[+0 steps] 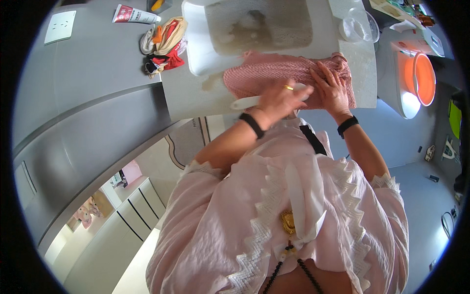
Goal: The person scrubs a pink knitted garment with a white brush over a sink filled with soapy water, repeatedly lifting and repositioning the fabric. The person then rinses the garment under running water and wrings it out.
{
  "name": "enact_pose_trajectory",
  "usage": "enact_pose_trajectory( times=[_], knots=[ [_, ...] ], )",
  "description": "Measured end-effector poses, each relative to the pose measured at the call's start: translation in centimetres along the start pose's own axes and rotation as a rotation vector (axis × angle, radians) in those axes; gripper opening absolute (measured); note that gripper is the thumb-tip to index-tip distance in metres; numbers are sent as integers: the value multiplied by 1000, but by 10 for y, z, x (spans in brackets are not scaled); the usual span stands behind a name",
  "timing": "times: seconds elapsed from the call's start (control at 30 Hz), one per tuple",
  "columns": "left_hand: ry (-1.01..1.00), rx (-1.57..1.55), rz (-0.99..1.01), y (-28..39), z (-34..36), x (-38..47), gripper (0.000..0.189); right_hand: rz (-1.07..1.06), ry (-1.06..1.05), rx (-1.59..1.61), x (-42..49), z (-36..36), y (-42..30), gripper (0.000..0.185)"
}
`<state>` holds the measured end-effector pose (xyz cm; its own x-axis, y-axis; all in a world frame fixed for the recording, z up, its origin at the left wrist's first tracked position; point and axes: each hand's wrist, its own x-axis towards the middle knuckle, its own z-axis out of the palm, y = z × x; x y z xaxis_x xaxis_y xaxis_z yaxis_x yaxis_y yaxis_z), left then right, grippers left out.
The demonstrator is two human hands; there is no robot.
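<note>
A pink textured cloth (271, 70) lies folded over the front rim of the sink and the counter. My left hand (281, 97), blurred and wearing a ring, grips a white-handled brush (245, 103) over the cloth's middle; its bristles are hidden. On the cloth's right part, my right hand (332, 90) rests flat with fingers apart. Beyond the cloth, the white sink (198, 47) holds murky, greyish-brown water (257, 29) with some foam and a dark patch.
Bunched red, cream and black fabrics (167, 47) lie left of the sink, near a white-and-red tube (136, 15). Clear plastic containers (356, 27) stand on the right counter (361, 77). Farther right is an orange basin (424, 79). Water wets the counter by the sink's front left corner.
</note>
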<state>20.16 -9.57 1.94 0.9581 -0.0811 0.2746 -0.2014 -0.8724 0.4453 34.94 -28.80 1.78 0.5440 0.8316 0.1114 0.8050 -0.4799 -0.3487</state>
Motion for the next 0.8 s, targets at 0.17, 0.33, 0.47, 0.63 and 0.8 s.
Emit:
enact_pose_trajectory(
  times=[0.17, 0.33, 0.47, 0.63, 0.8],
  knots=[
    [-262, 549, -509, -79, -115, -30, 54, 23, -24, -49, 1, 0, 1, 47],
    [-32, -145, -217, -14, -54, 16, 47, -3, -19, -32, 0, -1, 2, 50],
    [-137, -164, -159, -8, -40, 8, 46, 14, -20, -30, -1, 1, 2, 48],
    [-186, 540, -447, -101, -102, -42, 53, 12, -2, -12, -1, 2, 1, 45],
    [30, 289, -332, -90, -88, -44, 60, -35, 10, 151, 1, -5, 9, 47]
  ],
)
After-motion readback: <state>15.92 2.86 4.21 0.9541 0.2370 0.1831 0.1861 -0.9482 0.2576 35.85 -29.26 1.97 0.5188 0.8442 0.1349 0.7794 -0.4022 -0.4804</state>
